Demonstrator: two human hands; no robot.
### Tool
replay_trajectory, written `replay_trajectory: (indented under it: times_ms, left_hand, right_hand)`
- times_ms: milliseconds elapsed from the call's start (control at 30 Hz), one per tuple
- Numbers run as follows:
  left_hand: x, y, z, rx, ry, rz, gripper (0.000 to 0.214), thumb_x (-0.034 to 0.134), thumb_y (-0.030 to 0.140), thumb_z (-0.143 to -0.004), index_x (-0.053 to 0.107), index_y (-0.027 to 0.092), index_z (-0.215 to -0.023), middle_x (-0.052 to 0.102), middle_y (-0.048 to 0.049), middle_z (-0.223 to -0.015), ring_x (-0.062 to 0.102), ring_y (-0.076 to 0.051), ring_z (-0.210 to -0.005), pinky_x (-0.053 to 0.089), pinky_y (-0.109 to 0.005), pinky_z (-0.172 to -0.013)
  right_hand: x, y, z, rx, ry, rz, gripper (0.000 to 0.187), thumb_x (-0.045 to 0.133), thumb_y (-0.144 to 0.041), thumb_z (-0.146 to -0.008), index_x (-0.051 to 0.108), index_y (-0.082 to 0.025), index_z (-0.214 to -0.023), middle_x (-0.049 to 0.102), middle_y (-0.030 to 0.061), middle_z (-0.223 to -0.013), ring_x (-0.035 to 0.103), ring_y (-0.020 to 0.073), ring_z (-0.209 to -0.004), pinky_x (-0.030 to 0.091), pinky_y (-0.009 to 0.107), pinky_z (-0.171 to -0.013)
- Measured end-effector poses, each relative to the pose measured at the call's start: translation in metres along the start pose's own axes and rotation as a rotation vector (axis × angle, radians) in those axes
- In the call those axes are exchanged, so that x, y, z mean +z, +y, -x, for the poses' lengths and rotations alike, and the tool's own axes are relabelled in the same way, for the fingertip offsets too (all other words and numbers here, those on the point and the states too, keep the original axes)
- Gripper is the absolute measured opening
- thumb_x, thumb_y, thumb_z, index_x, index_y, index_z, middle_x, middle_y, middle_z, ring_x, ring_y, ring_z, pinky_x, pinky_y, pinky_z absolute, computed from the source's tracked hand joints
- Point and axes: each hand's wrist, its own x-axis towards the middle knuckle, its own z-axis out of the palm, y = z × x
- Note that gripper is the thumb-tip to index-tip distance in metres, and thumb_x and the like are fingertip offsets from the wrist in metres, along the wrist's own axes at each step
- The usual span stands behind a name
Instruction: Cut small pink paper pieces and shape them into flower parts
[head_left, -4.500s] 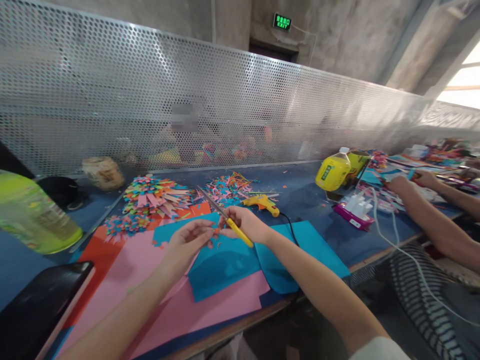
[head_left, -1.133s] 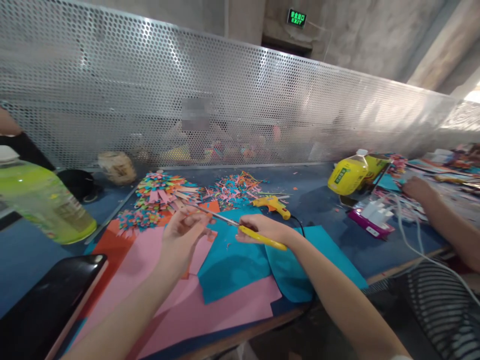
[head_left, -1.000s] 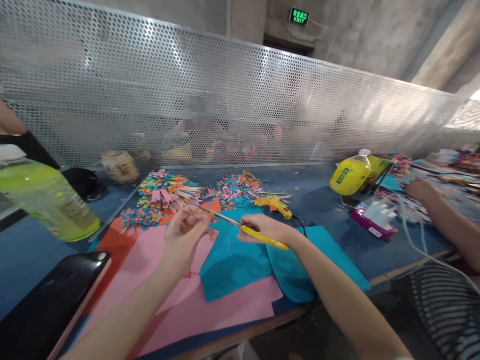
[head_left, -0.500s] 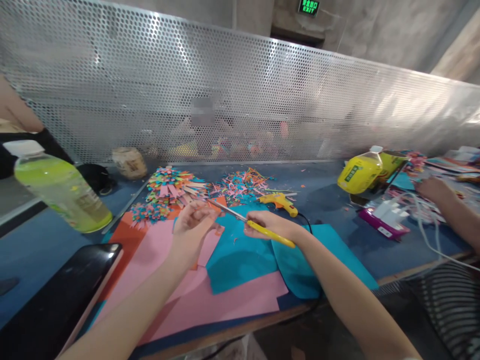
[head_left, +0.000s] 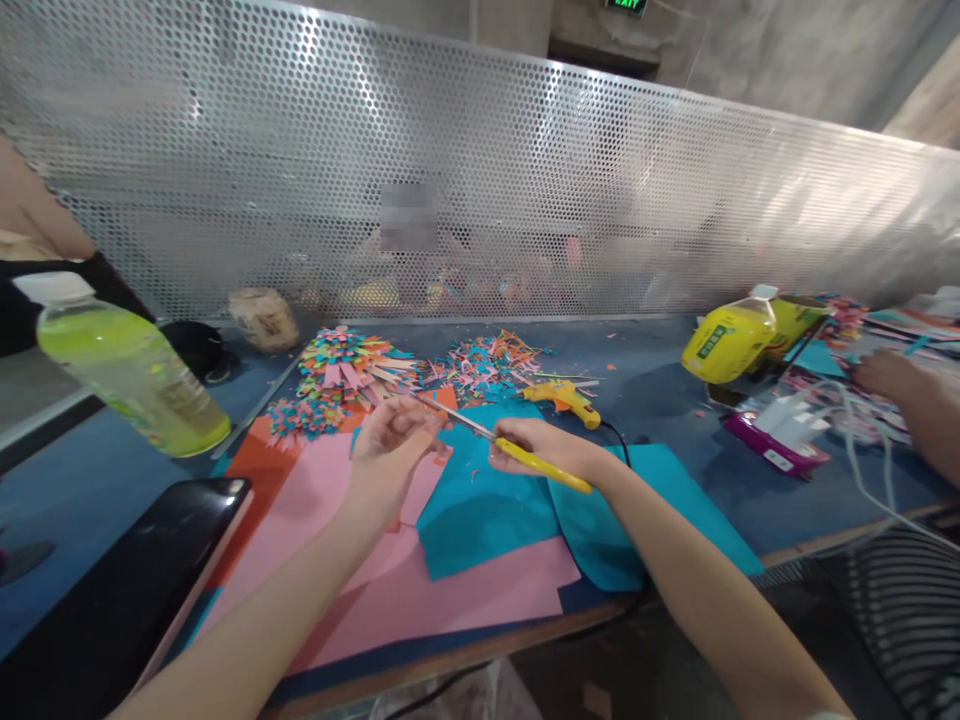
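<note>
Nearest me, matte pink sheets (head_left: 457, 600) and blue sheets (head_left: 480, 510) overlap flat on the tabletop (head_left: 660, 400). My left hand (head_left: 390, 450) pinches a small orange scrap (head_left: 442, 398); my right hand (head_left: 536, 450) grips the yellow-handled scissors (head_left: 517, 458), blades now lowered flatter toward the scrap than seconds ago, lined up for snipping. Beyond, spiky cut strips (head_left: 345, 365) heap beside a glue gun (head_left: 562, 397).

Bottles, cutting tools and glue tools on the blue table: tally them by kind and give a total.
Plastic drink bottles: 2, the green one at left and the yellow one lying at right.
Yellow-handled scissors: 1, gripped in the right hand, blades pointing toward the left hand.
Yellow hot glue gun: 1.
Total: 4.
</note>
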Motion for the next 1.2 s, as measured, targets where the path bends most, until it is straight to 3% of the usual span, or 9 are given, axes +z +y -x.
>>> replay_trajectory:
  times_ms: [833,1200]
  left_hand:
    - [-0.0006,-0.0007,-0.0001,0.010,-0.009,0.002,0.024,0.073,0.017,-0.055,0.052,0.017,-0.068,0.059,0.0038,-0.060,0.059,-0.012,-0.059,0.048,-0.020,-0.043]
    - [-0.0011,-0.0006,-0.0016,-0.011,0.022,0.032,0.027,0.073,0.016,-0.052,0.053,0.018,-0.070,0.059,0.0046,-0.059,0.058,-0.010,-0.055,0.048,-0.019,-0.044]
  right_hand:
    - [-0.0004,-0.0025,0.0009,0.039,0.028,0.033,0.038,0.047,-0.052,-0.075,0.035,-0.018,-0.065,0.035,-0.0044,-0.063,0.029,0.0069,-0.055,0.025,0.020,-0.048]
    - [0.0002,0.0053,-0.0011,0.007,0.043,0.048,0.034,0.047,-0.049,-0.076,0.038,-0.018,-0.068,0.037,-0.0037,-0.065,0.031,0.0077,-0.057,0.029,0.021,-0.050]
